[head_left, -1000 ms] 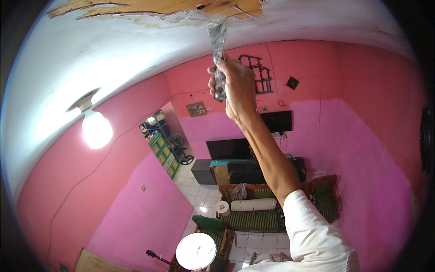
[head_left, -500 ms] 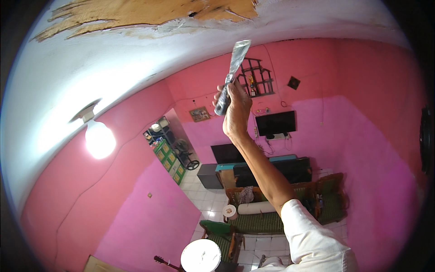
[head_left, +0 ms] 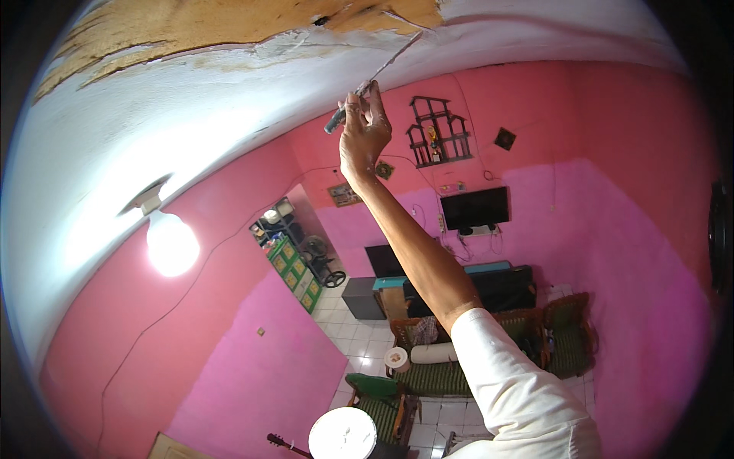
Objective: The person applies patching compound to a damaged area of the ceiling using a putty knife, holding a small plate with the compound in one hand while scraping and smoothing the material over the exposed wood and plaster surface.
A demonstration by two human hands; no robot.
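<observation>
My right hand (head_left: pixel 365 138) is raised high on an outstretched arm, fingers closed round the dark handle of a putty knife (head_left: pixel 397 55). The knife shows nearly edge-on, its thin blade slanting up and to the right. Its tip meets the ceiling (head_left: pixel 252 84) near the right end of a bare brown patch (head_left: pixel 229 30), as far as I can tell. White flaking paint edges that patch, and a thin strip of it hangs loose by the blade tip. Whitish smears mark my fingers. My left hand is out of the picture.
A lit bulb (head_left: pixel 172 243) hangs from the ceiling at left. Far below are a white round lid or bucket top (head_left: pixel 342 434), a green armchair (head_left: pixel 375 394), a long sofa (head_left: pixel 436 380) and a guitar neck (head_left: pixel 287 444). A television (head_left: pixel 475 209) hangs on the pink wall.
My right hand has moved up and left with the putty knife. The blade has turned from flat-on to edge-on and reached the ceiling by the peeled patch. The view has shifted slightly.
</observation>
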